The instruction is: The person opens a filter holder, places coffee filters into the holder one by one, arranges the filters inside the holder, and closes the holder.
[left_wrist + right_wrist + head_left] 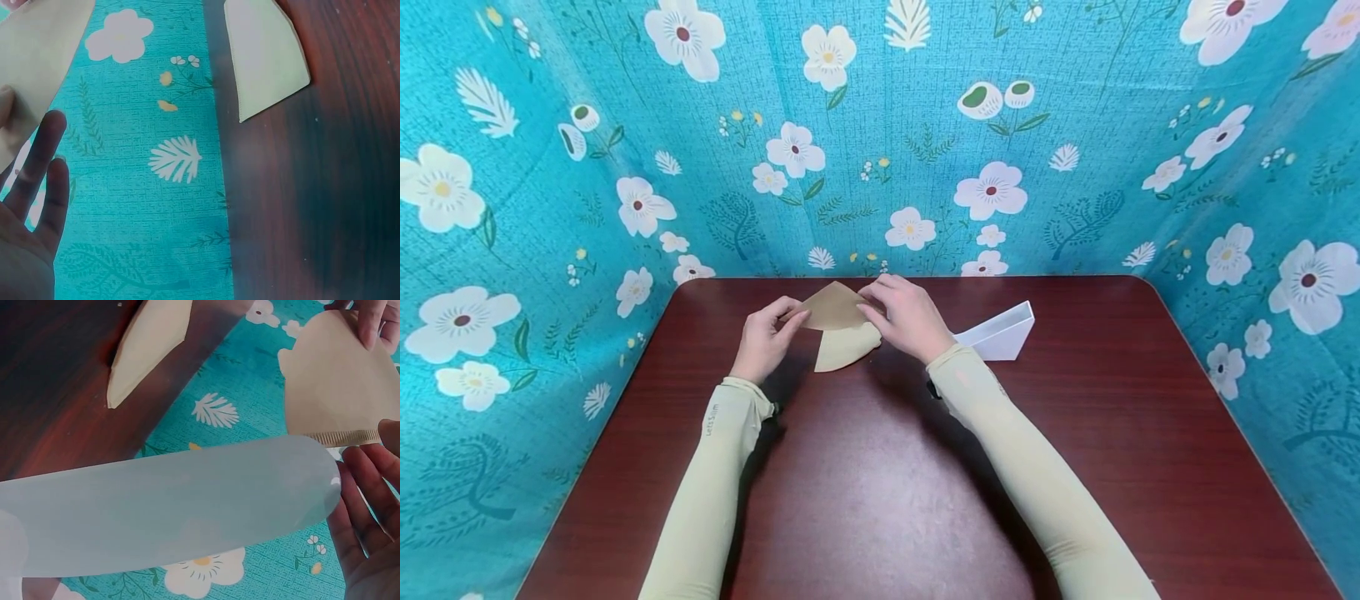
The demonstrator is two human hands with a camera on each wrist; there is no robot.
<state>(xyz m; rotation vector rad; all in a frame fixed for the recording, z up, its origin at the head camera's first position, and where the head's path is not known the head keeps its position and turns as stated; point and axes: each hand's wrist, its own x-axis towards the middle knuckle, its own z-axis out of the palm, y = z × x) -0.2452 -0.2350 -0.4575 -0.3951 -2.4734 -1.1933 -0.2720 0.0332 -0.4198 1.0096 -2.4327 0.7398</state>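
A tan paper coffee filter (831, 310) is held up between both hands over the far side of the table. My left hand (762, 340) pinches its left edge between thumb and fingers. On the other side, my right hand (912, 318) pinches the right edge, where a crimped seam (344, 437) shows in the right wrist view. Just below in the head view, a stack of paler coffee filters (844, 348) lies on the table, its upper part hidden behind the held one. The left wrist view shows the same stack (265, 62) from the side.
A white open-topped holder (1003, 335) stands on the dark red-brown table (850, 483) to the right of my right hand. Blue flowered cloth (865, 125) hangs around the table's back and sides. A pale rounded shape (175, 506) crosses the right wrist view.
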